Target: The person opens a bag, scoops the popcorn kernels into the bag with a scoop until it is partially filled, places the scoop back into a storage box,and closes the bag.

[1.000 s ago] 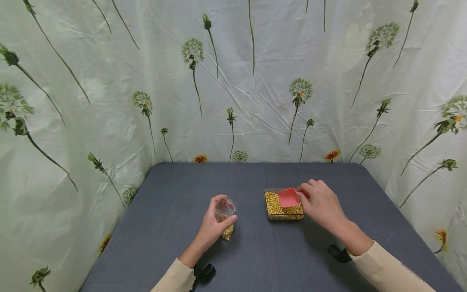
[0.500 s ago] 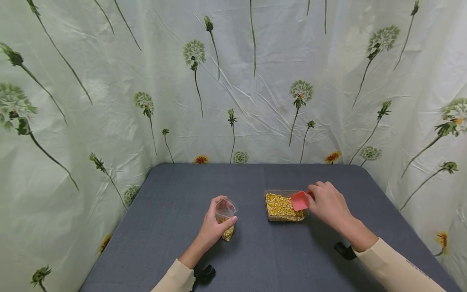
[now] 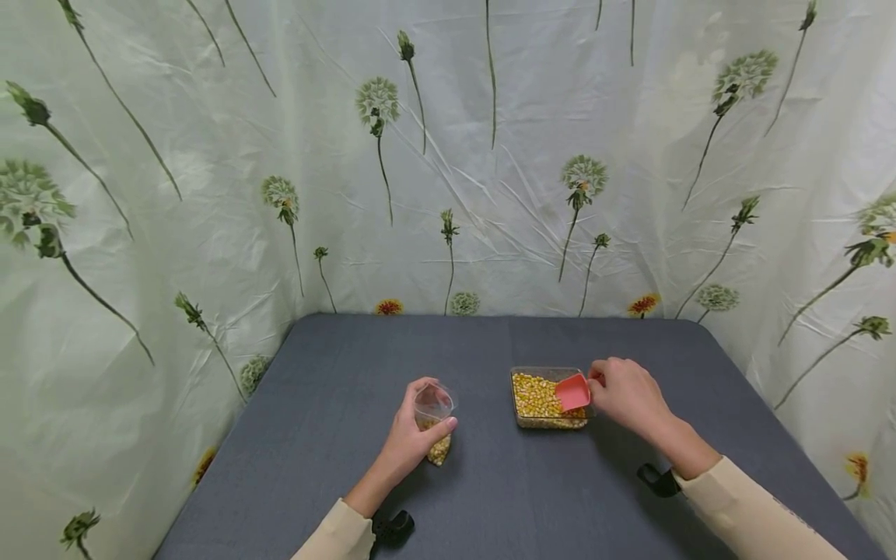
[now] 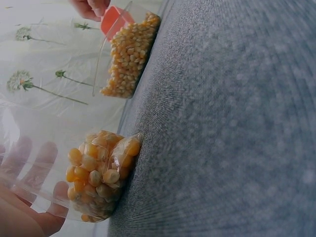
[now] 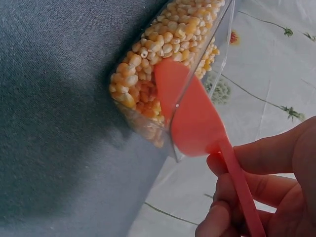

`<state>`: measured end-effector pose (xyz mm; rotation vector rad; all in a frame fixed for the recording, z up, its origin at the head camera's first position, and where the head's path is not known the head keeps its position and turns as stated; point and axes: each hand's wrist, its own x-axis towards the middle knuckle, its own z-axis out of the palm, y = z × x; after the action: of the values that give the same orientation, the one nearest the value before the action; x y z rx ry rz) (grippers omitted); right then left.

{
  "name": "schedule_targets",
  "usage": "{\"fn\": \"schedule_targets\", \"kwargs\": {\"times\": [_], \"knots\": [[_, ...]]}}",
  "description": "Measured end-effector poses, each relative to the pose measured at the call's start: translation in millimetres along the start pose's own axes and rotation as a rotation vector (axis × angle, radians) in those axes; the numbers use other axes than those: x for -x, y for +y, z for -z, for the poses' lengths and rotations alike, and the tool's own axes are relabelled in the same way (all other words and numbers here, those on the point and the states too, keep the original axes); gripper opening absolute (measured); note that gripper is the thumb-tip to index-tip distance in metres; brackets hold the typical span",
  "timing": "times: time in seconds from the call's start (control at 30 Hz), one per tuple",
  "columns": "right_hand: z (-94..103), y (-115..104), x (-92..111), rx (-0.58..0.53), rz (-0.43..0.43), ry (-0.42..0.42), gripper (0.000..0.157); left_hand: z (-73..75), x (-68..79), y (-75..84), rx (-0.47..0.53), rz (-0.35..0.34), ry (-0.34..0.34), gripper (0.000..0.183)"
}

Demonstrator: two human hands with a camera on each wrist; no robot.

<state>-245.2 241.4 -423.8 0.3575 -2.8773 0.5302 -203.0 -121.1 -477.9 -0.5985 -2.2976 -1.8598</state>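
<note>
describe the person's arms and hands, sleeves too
The left hand and right hand are ungloved. The left sleeve and right sleeve are cream, the right one with a dark marking too small to read. A black curved fitting shows by each cuff.

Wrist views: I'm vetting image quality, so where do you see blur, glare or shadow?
Left wrist: the gray cloth blurs toward the picture's right edge, and small glints show on the clear bag; right wrist: a soft shadow darkens the cloth beside the corn container.
</note>
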Motion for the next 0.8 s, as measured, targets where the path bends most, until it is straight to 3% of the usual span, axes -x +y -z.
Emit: {"fn": "schedule_targets", "kwargs": {"times": [0.4,0.63,0.8], "knots": [[-14.5,21,1,-0.254,-0.107,-0.131,0.012,1.0,-1.1,-0.3,-0.012,-0.021,-0.011,0.058],[-16.5,29,4,-0.356,-0.147,-0.147,0.014,0.4,-2.0,-3.1,-0.019,-0.007,-0.014,0.058],[-21.4,35,9,-0.429,-0.192,-0.145,0.017,-2.2,-4.8,-29.1,-0.032,0.006,-0.006,0.062]]}}
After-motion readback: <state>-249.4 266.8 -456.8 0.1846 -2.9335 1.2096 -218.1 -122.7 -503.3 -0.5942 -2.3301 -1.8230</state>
